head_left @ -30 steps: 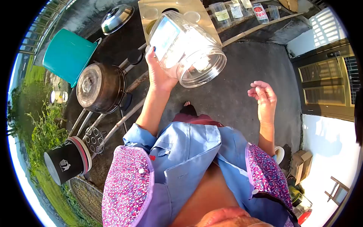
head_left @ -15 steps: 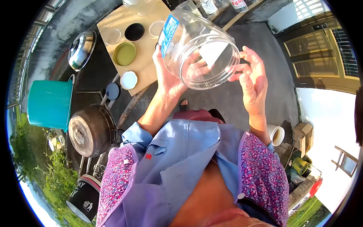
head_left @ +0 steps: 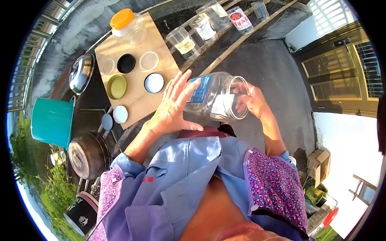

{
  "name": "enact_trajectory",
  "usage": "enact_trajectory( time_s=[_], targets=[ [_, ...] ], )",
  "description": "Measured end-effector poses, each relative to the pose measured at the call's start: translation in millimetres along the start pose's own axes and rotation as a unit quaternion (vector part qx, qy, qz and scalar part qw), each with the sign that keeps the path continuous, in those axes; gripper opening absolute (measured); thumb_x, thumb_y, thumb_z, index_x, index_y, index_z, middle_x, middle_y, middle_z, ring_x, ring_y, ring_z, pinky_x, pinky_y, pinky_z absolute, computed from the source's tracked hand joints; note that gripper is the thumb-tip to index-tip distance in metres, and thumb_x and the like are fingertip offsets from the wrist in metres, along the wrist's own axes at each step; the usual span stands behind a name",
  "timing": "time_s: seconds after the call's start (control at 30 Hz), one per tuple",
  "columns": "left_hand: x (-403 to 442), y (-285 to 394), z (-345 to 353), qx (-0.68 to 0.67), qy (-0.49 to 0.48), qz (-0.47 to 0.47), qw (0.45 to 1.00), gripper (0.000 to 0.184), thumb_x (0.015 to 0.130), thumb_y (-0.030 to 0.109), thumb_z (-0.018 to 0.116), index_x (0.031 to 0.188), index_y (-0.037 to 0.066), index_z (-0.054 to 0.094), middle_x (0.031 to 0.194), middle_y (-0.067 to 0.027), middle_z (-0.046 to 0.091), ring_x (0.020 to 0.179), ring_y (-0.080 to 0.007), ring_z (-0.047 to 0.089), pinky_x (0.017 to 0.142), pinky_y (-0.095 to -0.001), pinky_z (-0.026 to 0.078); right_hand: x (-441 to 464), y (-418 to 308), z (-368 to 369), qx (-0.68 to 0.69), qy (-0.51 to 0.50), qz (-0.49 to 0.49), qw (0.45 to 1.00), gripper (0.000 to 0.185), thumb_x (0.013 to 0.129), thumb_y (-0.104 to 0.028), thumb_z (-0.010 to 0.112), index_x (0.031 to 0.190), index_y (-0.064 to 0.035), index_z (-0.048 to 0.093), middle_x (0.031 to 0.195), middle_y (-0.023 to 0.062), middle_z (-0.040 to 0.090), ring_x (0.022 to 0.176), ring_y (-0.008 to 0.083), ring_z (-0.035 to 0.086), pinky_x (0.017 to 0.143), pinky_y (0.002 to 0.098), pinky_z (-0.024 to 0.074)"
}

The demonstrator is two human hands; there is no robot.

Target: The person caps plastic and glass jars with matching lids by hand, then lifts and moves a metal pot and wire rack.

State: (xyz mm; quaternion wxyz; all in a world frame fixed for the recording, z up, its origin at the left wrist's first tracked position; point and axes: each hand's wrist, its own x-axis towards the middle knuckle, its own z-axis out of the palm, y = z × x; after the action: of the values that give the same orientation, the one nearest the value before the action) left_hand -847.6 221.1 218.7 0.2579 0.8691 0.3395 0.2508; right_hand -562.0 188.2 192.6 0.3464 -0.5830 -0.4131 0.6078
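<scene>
Head view: the bare right hand [head_left: 256, 102] is gripping the rim of a clear, blue-labelled, round plastic jar [head_left: 217, 96] sideways before the torso; the bare left hand [head_left: 171, 108] is spreading its fingers wide by the base, contact unclear. Steadiness is calling for firm rim support.

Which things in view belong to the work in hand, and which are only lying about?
Work in hand:
- clear jar, blue-labelled
- right hand, gripping its rim
- left hand, open near its base
- possibly the olive-green lid on the board

Apparently lying about:
- teal bucket
- blackened pot
- cardboard box
</scene>
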Motion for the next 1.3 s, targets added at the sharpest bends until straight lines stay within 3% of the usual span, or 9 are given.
enact_trajectory(
  time_s=[0.03,0.1,0.27,0.43,0.5,0.6,0.83,1.03,1.3],
  targets=[
    [8.8,8.4,5.3,0.054,-0.052,0.031,0.997,0.119,0.047,0.055,0.082,0.143,0.015,0.025,0.148,-0.0187,0.018,0.135,-0.0411,0.02,0.109,-0.051,0.021,6.2,-7.9,-0.1,-0.001,-0.056,0.013,0.998,0.041,0.072,0.005,0.048,0.113,0.0066,0.052,0.094,0.0085,0.056,0.059,0.0161,0.06,0.053,0.0268,0.0491],
    [20.6,18.2,21.2,-0.009,-0.073,-0.013,0.997,0.117,0.049,0.05,0.083,0.144,0.017,0.023,0.148,-0.0179,0.018,0.135,-0.0422,0.019,0.109,-0.0518,0.019,25.0,-3.1,-10.5,0.004,-0.15,-0.054,0.987,0.031,0.078,0.006,0.047,0.108,0.0056,0.052,0.083,0.0082,0.056,0.055,0.0149,0.059,0.05,0.0282,0.0495],
    [24.0,45.8,43.7,-0.07,-0.057,-0.141,0.986,0.114,0.055,0.039,0.08,0.145,0.014,0.016,0.144,-0.0204,0.024,0.133,-0.0391,0.025,0.109,-0.0477,0.022,55.5,0.5,-42.7,-0.044,-0.253,0.007,0.967,0.04,0.075,0.008,0.044,0.114,0.0045,0.053,0.092,0.0097,0.055,0.058,0.0158,0.061,0.052,0.0273,0.051],
    [-3.9,78.0,57.2,-0.048,0.058,-0.274,0.959,0.109,0.055,0.035,0.079,0.144,0.014,0.02,0.139,-0.0215,0.028,0.128,-0.0394,0.03,0.107,-0.0478,0.026,85.5,-10.9,-19.3,-0.106,-0.395,0.005,0.913,0.042,0.073,0.007,0.043,0.113,0.0052,0.054,0.094,0.011,0.056,0.06,0.0151,0.061,0.053,0.0255,0.0504],
    [-27.4,87.0,60.7,-0.046,0.118,-0.299,0.946,0.11,0.053,0.033,0.08,0.143,0.01,0.022,0.139,-0.0212,0.029,0.127,-0.0398,0.031,0.107,-0.0469,0.027,92.9,-12.0,1.0,-0.082,-0.446,0.018,0.891,0.035,0.082,-0.002,0.051,0.116,0.0035,0.053,0.093,0.0095,0.056,0.058,0.0143,0.06,0.054,0.0239,0.0494],
    [-69.6,102.9,61.3,-0.086,0.21,-0.378,0.898,0.114,0.053,0.033,0.082,0.144,0.008,0.02,0.141,-0.0206,0.028,0.13,-0.0357,0.03,0.108,-0.0419,0.027,98.4,-19.8,40.0,-0.105,-0.522,0.065,0.844,0.056,0.089,-0.045,0.056,0.123,-0.0011,0.05,0.101,0.0103,0.06,0.075,0.0127,0.061,0.06,0.0239,0.0505],
    [-170.1,116.3,71.1,-0.32,0.501,-0.431,0.678,0.125,0.053,0.024,0.085,0.148,0.019,0.004,0.146,-0.019,0.023,0.134,-0.0318,0.027,0.109,-0.0432,0.022,137.6,-32.9,110.4,-0.142,-0.41,-0.046,0.9,0.034,0.089,-0.024,0.06,0.114,-0.001,0.055,0.096,0.0071,0.061,0.079,0.0125,0.06,0.068,0.0249,0.0521],
    [-217.7,89.4,50.5,-0.339,0.553,-0.378,0.661,0.124,0.054,0.023,0.085,0.147,0.017,0.004,0.145,-0.0148,0.027,0.132,-0.0289,0.031,0.108,-0.0424,0.026,164.9,-45.3,194.1,-0.211,-0.375,-0.11,0.896,0.023,0.087,-0.016,0.06,0.103,-0.0003,0.06,0.083,0.003,0.062,0.07,0.0096,0.061,0.064,0.0226,0.0517],
    [-250.4,62.7,31.7,-0.309,0.544,-0.362,0.69,0.123,0.054,0.021,0.084,0.147,0.017,0.004,0.143,-0.0171,0.028,0.132,-0.0306,0.03,0.109,-0.0408,0.023,218.8,-17.4,280.3,-0.387,-0.263,-0.261,0.844,0.038,0.078,-0.013,0.057,0.115,-0.0082,0.056,0.066,0.0058,0.061,0.053,0.0134,0.059,0.054,0.0291,0.0482]
  ],
)
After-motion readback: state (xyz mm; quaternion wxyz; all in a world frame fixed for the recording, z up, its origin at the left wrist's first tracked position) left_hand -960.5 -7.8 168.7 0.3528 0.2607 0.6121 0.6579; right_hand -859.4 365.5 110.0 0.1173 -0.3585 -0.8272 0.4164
